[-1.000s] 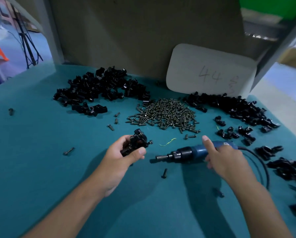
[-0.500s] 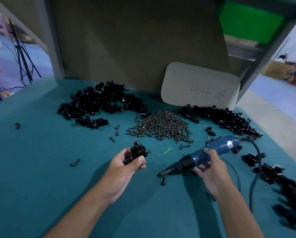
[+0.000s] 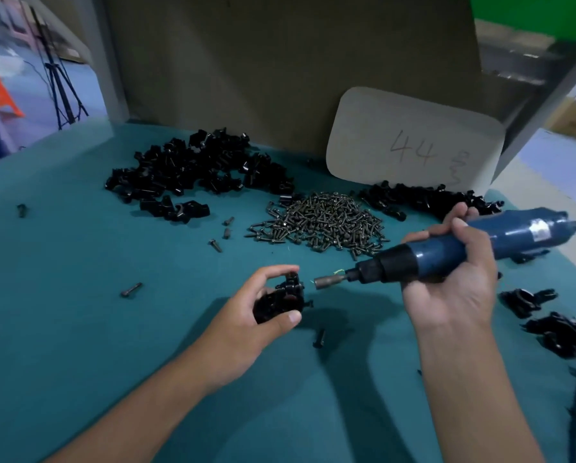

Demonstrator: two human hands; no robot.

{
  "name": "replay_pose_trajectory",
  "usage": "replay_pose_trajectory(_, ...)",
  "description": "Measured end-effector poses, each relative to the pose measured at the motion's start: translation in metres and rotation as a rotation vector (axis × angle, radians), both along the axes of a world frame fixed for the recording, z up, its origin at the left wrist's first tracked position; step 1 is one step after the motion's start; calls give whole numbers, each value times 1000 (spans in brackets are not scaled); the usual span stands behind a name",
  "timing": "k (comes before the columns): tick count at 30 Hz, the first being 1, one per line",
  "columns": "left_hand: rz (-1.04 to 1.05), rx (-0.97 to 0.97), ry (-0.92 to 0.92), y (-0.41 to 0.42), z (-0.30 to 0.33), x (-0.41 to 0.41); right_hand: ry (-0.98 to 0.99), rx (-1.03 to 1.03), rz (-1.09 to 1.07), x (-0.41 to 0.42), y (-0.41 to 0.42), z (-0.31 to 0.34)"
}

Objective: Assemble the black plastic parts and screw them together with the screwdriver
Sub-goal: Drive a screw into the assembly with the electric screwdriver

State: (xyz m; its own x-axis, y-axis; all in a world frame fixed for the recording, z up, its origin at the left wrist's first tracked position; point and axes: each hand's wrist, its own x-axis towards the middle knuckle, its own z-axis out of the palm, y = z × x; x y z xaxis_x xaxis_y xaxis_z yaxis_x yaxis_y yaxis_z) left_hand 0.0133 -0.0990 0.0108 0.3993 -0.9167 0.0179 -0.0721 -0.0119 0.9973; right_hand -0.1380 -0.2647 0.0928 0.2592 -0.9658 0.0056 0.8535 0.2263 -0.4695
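Screwdriver (image 3: 447, 252) is now lifted off the mat in the right hand's (image 3: 453, 282) full fist, bit nearly at the black assembly (image 3: 280, 300) pinched in the left hand (image 3: 246, 329), so driving's next.

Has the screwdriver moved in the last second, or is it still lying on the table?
Yes. The right hand has lifted the screwdriver off the table; against the screw pile it sits higher, its tip now close to the black part in the left hand.
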Motion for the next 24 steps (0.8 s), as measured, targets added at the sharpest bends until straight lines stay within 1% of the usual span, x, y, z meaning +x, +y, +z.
replay_pose_trajectory(7, -21, 14, -53, 0, -2, 1, 30, 21, -78, 11, 0, -8)
replay_pose_trajectory(17, -41, 28, -51, 1, -4, 3, 69, -26, -44, 14, 8, -14)
replay_pose_trajectory(24, -81, 43, -14, 1, -1, 4, 54, -82, -33, 10, 10, -15)
